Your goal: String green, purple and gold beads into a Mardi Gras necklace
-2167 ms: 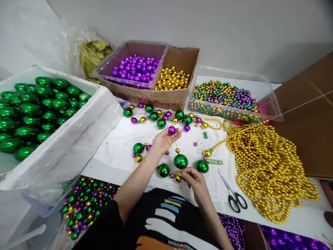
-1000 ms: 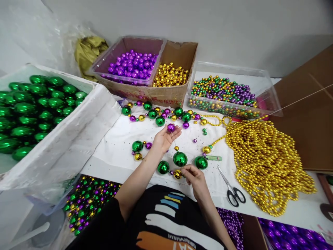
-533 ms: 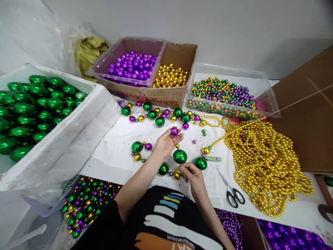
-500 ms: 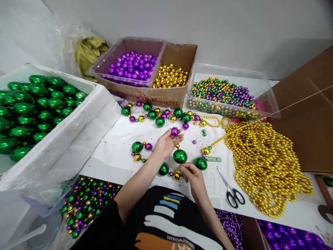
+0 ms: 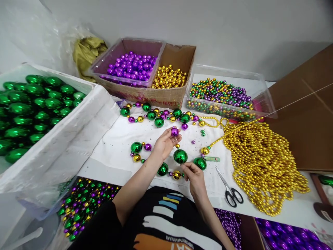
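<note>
My left hand [image 5: 165, 143] holds a shiny purple bead [image 5: 174, 132] between its fingertips, palm turned up. Below it hangs a small gold bead above a large green bead [image 5: 180, 156]. Just under that green bead, the thumb and fingers of my right hand [image 5: 191, 173] are pinched together; what they grip is too small to make out, perhaps the string. Around my hands lies a strand of beads: a green bead [image 5: 136, 147] at left, a gold bead [image 5: 177, 174] in front, and a green bead [image 5: 199, 163] right of my right hand.
Scissors [image 5: 229, 191] and a green-handled tool [image 5: 212, 159] lie at right, beside heaped gold bead chains [image 5: 262, 163]. A finished-looking bead garland [image 5: 159, 122] stretches behind. A foam box [image 5: 104, 100] stands left; a cardboard box [image 5: 145, 93] and a clear bin [image 5: 269, 100] stand at the back.
The whole view has shifted slightly. Both hands keep nearly the same place and the same grip; the purple bead stays in the left fingertips.
</note>
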The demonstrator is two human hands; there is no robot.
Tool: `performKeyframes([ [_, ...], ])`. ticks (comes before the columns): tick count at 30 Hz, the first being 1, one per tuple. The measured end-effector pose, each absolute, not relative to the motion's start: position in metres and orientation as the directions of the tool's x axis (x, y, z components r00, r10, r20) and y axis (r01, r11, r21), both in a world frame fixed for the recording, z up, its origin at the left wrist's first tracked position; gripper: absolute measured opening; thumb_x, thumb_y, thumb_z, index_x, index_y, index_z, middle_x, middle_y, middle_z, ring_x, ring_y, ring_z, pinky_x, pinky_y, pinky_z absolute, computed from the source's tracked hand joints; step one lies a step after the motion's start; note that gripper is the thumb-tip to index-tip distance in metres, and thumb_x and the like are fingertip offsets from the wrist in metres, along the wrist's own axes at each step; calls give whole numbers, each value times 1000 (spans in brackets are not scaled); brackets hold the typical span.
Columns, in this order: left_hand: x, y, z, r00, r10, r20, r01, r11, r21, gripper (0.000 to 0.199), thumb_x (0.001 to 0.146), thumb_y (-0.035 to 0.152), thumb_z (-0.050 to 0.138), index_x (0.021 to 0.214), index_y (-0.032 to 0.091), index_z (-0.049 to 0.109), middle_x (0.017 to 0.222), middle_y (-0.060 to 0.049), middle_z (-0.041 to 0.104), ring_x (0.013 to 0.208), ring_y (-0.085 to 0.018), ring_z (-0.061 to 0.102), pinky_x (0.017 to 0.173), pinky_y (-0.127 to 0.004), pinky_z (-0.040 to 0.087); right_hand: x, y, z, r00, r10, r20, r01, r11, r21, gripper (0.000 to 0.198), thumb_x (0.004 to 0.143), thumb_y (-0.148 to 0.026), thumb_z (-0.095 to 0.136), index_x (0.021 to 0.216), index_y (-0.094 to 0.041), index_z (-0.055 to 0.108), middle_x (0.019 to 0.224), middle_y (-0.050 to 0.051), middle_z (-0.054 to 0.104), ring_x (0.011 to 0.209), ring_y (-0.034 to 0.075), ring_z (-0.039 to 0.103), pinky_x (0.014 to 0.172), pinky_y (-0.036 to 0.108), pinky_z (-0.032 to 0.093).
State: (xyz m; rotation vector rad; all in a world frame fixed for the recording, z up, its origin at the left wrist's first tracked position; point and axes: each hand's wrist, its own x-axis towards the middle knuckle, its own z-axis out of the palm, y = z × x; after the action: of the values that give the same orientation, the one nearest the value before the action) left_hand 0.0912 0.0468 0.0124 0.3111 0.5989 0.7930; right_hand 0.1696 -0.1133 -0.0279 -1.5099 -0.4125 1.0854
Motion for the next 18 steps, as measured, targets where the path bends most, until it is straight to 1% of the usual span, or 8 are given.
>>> performKeyframes([
  [4, 90, 52, 11, 526, 759, -384, -558, 649, 518, 8, 92, 17, 56, 91, 16, 63, 97, -7, 73, 81, -15, 68, 100, -39, 49, 168, -111, -25, 512, 764, -392, -319, -255, -913, 29, 70, -45, 78, 73, -17, 69, 57, -3, 49, 50, 8, 34, 47, 24, 26],
  [7, 89, 55, 10, 514, 768, -381, -546, 636, 546, 5, 90, 16, 58, 89, 15, 63, 91, -7, 72, 79, -15, 68, 99, -39, 49, 167, -110, -23, 515, 763, -391, -323, -250, -913, 26, 69, -42, 78, 73, -17, 70, 58, -3, 49, 50, 9, 34, 47, 24, 27],
  [10, 87, 57, 11, 510, 776, -371, -547, 626, 555, 2, 88, 17, 63, 88, 15, 62, 89, -6, 72, 78, -15, 69, 99, -40, 49, 167, -108, -23, 519, 758, -394, -325, -252, -912, 27, 68, -42, 79, 72, -18, 69, 57, -3, 49, 51, 9, 35, 47, 24, 27],
  [14, 84, 59, 12, 495, 795, -351, -539, 598, 594, 7, 85, 17, 67, 88, 16, 61, 85, -4, 71, 78, -16, 70, 102, -42, 48, 166, -108, -24, 508, 762, -401, -324, -263, -909, 27, 69, -43, 78, 72, -18, 69, 54, -4, 46, 49, 9, 34, 46, 24, 26],
  [18, 81, 62, 9, 499, 787, -363, -505, 604, 616, 9, 84, 18, 68, 87, 16, 59, 81, -3, 70, 80, -18, 72, 101, -44, 48, 166, -109, -23, 503, 770, -393, -299, -272, -915, 25, 69, -42, 78, 72, -18, 69, 58, -3, 50, 51, 9, 35, 47, 25, 27],
])
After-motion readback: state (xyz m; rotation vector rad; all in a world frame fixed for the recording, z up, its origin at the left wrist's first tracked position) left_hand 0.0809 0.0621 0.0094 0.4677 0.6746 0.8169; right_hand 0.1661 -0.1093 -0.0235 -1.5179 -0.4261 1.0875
